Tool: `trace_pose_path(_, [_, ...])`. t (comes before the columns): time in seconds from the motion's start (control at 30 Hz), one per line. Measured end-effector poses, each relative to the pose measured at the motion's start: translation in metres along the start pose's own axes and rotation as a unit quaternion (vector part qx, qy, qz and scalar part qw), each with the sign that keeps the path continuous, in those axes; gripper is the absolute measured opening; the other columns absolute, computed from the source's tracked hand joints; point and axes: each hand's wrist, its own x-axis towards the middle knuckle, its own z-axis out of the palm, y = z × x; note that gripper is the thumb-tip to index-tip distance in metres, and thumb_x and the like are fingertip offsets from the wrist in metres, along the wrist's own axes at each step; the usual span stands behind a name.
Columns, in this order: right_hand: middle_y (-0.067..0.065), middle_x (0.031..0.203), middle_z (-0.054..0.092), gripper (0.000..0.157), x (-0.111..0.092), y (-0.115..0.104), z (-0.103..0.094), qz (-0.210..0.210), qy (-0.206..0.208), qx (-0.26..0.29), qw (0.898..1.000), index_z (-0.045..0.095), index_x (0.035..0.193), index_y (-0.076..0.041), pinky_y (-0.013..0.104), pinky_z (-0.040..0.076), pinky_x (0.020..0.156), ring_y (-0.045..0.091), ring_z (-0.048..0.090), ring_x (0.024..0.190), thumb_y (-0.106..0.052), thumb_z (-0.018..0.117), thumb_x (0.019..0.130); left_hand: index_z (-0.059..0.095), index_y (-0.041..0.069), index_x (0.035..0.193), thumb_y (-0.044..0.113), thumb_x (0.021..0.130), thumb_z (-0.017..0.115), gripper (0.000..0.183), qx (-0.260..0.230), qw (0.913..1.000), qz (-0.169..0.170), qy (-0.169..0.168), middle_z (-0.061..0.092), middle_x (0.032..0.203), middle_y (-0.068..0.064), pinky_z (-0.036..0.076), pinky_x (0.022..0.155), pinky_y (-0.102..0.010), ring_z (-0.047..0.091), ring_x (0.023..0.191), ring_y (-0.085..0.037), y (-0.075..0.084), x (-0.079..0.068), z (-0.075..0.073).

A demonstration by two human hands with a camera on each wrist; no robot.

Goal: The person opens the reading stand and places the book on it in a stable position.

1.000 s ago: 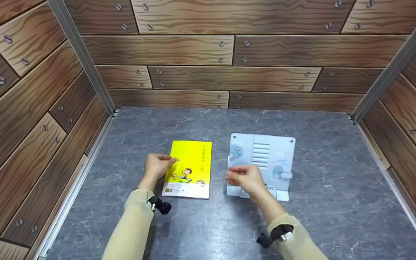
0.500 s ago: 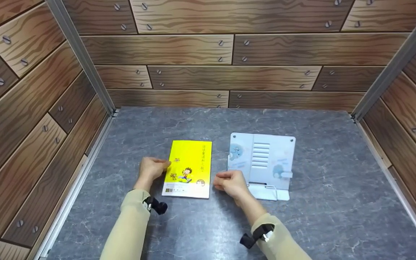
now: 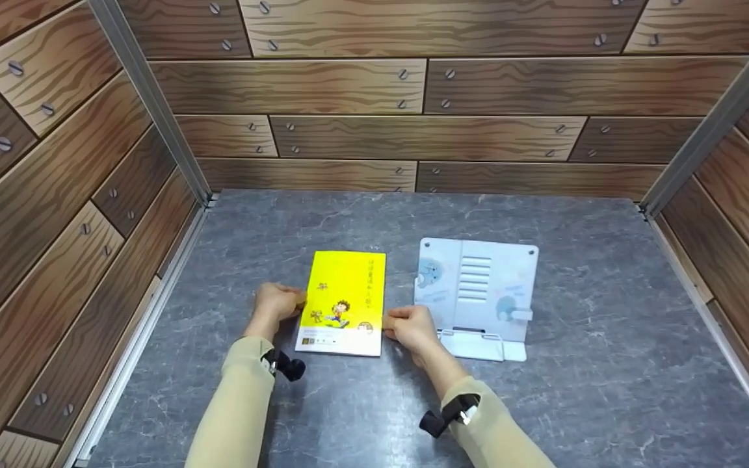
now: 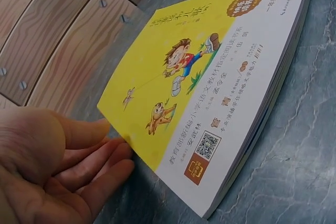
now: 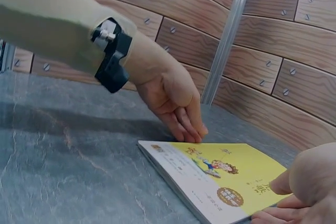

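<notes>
A yellow paperback book [image 3: 342, 292] with a cartoon child on its cover lies flat on the grey marbled table. At its left edge is my left hand [image 3: 275, 302], the fingertips [image 4: 118, 148] against or just beside the edge and the thumb apart from the cover. On the opposite side my right hand [image 3: 412, 327] has its fingers at the book's right edge. In the right wrist view the right thumb [image 5: 282, 183] hovers at or over the cover's edge; contact cannot be made out. A white book stand [image 3: 475, 286] with blue animal prints stands right of the book.
The stand has a wire holder [image 3: 472, 336] at its lower lip and a small side clip [image 3: 523, 315]. Wood-patterned walls [image 3: 342, 136] enclose the table [image 3: 602, 364] at the back and both sides, with metal rails [image 3: 147, 97] at the corners.
My right hand has moved left from in front of the stand to the book's right edge. My left hand has drawn back from over the cover to the left edge. The book lies still.
</notes>
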Motion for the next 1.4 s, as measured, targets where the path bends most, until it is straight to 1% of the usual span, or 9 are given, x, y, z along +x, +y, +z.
trace_pose_path(0.17, [0.037, 0.135, 0.058, 0.039, 0.001, -0.001, 0.004, 0.009, 0.006, 0.027, 1.0, 0.057, 0.135, 0.022, 0.039, 0.061, 0.093, 0.041, 0.069, 0.115, 0.002, 0.062, 0.101, 0.077, -0.004, 0.121, 0.009, 0.097, 0.077, 0.027, 0.025, 0.9997, 0.005, 0.003, 0.073, 0.121, -0.021, 0.062, 0.085, -0.038, 0.073, 0.104, -0.03, 0.001, -0.001, 0.002])
trace_pose_path(0.4, [0.037, 0.134, 0.058, 0.039, 0.003, 0.001, 0.006, 0.008, 0.009, 0.026, 1.0, 0.057, 0.134, 0.023, 0.039, 0.061, 0.093, 0.041, 0.068, 0.116, 0.004, 0.062, 0.1, 0.081, 0.0, 0.115, 0.012, 0.094, 0.08, 0.025, 0.063, 0.9979, 0.011, 0.009, 0.076, 0.114, -0.018, 0.061, 0.087, -0.04, 0.074, 0.1, -0.028, 0.0, 0.001, 0.003])
trace_pose_path(0.6, [0.034, 0.131, 0.061, 0.037, 0.003, 0.001, 0.006, 0.011, 0.008, 0.016, 1.0, 0.059, 0.132, 0.021, 0.038, 0.061, 0.093, 0.04, 0.069, 0.114, 0.003, 0.063, 0.1, 0.08, 0.0, 0.117, 0.012, 0.095, 0.079, 0.025, 0.06, 0.9982, -0.006, 0.004, 0.076, 0.116, -0.017, 0.06, 0.088, -0.04, 0.073, 0.101, -0.028, -0.001, 0.001, 0.003])
trace_pose_path(0.77, [0.034, 0.13, 0.063, 0.035, 0.004, -0.002, 0.006, 0.008, 0.011, -0.018, 1.0, 0.063, 0.13, 0.019, 0.037, 0.062, 0.089, 0.037, 0.07, 0.112, 0.004, 0.064, 0.098, 0.08, 0.0, 0.118, 0.011, 0.095, 0.079, 0.025, 0.051, 0.9986, -0.009, 0.004, 0.075, 0.118, -0.018, 0.06, 0.09, -0.041, 0.073, 0.103, -0.029, -0.001, 0.002, 0.003])
trace_pose_path(0.87, [0.033, 0.132, 0.064, 0.035, 0.006, -0.004, 0.007, 0.019, 0.005, -0.035, 0.999, 0.063, 0.131, 0.019, 0.036, 0.062, 0.088, 0.036, 0.07, 0.113, 0.003, 0.063, 0.1, 0.08, 0.0, 0.118, 0.011, 0.095, 0.079, 0.025, 0.041, 0.9991, -0.011, 0.003, 0.075, 0.118, -0.018, 0.06, 0.092, -0.043, 0.073, 0.103, -0.029, -0.002, 0.003, 0.004])
trace_pose_path(0.93, [0.031, 0.129, 0.065, 0.034, 0.007, -0.005, 0.007, 0.027, -0.003, -0.047, 0.999, 0.063, 0.131, 0.019, 0.036, 0.063, 0.087, 0.034, 0.071, 0.109, 0.004, 0.06, 0.101, 0.08, -0.001, 0.117, 0.011, 0.095, 0.078, 0.025, 0.031, 0.9994, -0.013, -0.002, 0.076, 0.116, -0.018, 0.06, 0.092, -0.043, 0.074, 0.102, -0.03, -0.003, 0.003, 0.004])
trace_pose_path(1.13, [0.026, 0.12, 0.069, 0.033, 0.011, -0.009, 0.011, 0.028, -0.025, -0.082, 0.996, 0.063, 0.129, 0.02, 0.035, 0.063, 0.085, 0.028, 0.071, 0.097, 0.005, 0.053, 0.102, 0.08, -0.004, 0.114, 0.007, 0.094, 0.077, 0.024, 0.026, 0.9996, 0.0, -0.009, 0.077, 0.11, -0.018, 0.061, 0.088, -0.041, 0.074, 0.097, -0.028, -0.007, 0.005, 0.005])
trace_pose_path(1.27, [0.026, 0.122, 0.068, 0.033, 0.012, -0.011, 0.011, 0.035, -0.027, -0.087, 0.995, 0.063, 0.13, 0.02, 0.036, 0.062, 0.085, 0.028, 0.07, 0.099, 0.005, 0.053, 0.102, 0.079, -0.005, 0.115, 0.007, 0.094, 0.077, 0.024, 0.015, 0.9998, 0.002, -0.011, 0.077, 0.11, -0.018, 0.062, 0.085, -0.039, 0.075, 0.095, -0.027, -0.007, 0.004, 0.004])
trace_pose_path(1.4, [0.024, 0.119, 0.068, 0.03, 0.01, -0.013, 0.012, 0.039, -0.016, -0.113, 0.993, 0.065, 0.126, 0.018, 0.04, 0.061, 0.089, 0.032, 0.068, 0.104, 0.001, 0.059, 0.102, 0.079, -0.004, 0.112, 0.008, 0.095, 0.077, 0.021, 0.003, 0.9998, -0.005, -0.019, 0.077, 0.104, -0.016, 0.062, 0.08, -0.037, 0.075, 0.089, -0.024, -0.007, 0.003, 0.003])
